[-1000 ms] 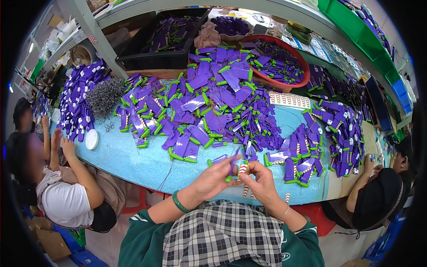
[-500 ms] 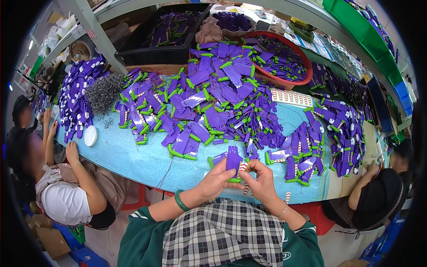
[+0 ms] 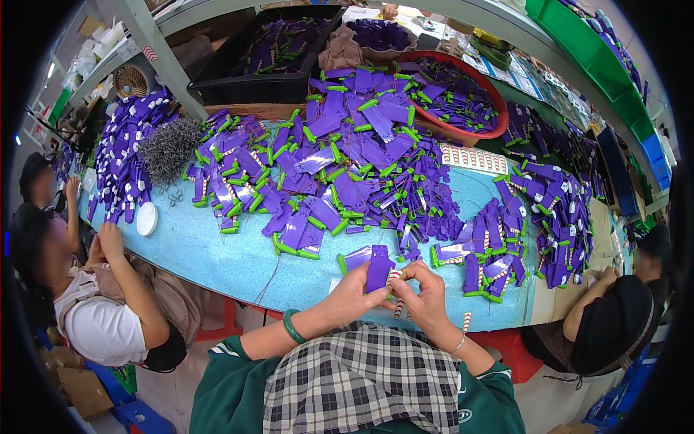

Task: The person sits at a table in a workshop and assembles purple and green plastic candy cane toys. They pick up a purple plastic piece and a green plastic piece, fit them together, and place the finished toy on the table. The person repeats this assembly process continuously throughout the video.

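My left hand (image 3: 350, 296) grips a flat purple plastic piece (image 3: 379, 269) with notches along its top edge, held upright just above the near table edge. The fingers of my right hand (image 3: 421, 293) pinch a small red-and-white striped sticker (image 3: 395, 275) against that piece's right side. Both hands are closed and meet at its lower end, where my fingers mostly hide the green part. Another striped strip (image 3: 399, 308) shows below my right fingers. A purple piece with a green end (image 3: 354, 258) lies on the table just beyond my left hand.
A large heap of purple and green pieces (image 3: 340, 166) covers the middle of the blue table (image 3: 217, 249). Behind it stand a black crate (image 3: 246, 90) and a red basin (image 3: 499, 119). A sticker sheet (image 3: 473, 158) lies right. Co-workers sit left (image 3: 108, 318) and right (image 3: 614, 311).
The purple piece has shifted slightly down in my hands, and my right fingers have closed in on its lower edge. The person at left has drawn their hands back from the table.
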Available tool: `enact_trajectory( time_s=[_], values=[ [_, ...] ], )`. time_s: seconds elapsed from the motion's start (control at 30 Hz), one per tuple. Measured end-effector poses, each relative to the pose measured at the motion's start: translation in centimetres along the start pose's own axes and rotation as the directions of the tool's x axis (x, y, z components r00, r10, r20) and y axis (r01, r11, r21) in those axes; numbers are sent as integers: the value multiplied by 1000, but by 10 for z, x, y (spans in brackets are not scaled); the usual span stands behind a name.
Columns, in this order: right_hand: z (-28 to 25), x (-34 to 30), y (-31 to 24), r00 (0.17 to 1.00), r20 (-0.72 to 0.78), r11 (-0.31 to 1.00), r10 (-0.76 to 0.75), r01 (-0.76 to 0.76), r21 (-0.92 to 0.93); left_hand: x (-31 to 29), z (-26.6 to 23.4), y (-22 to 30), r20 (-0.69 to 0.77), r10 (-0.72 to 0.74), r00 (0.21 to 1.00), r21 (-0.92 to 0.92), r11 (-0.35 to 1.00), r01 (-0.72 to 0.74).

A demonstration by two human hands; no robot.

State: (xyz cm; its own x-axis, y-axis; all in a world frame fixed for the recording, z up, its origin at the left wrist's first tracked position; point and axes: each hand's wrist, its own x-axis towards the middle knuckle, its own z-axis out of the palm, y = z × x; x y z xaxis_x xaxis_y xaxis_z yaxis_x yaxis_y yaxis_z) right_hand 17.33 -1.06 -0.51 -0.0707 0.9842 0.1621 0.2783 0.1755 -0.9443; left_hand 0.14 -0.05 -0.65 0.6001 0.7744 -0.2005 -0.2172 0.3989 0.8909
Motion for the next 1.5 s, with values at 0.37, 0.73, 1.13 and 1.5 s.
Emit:
enact_trajectory(
  time_s=[0.37,0.73,1.13,1.5],
  values=[
    [-7,3,-12,865,-12,815,-501,467,-343,-1,-2,-10,107,-2,994,-135,991,16],
    [-10,2,-9,916,38,848,-400,386,-364,-7,0,-6,97,125,987,70,989,-132],
    [-1,7,-8,943,333,983,19,-78,165,7,3,-28,517,-150,842,-443,796,414],
    [-14,14,2,902,343,650,262,-428,628,0,-16,37,400,762,509,833,-70,-549]
  ],
)
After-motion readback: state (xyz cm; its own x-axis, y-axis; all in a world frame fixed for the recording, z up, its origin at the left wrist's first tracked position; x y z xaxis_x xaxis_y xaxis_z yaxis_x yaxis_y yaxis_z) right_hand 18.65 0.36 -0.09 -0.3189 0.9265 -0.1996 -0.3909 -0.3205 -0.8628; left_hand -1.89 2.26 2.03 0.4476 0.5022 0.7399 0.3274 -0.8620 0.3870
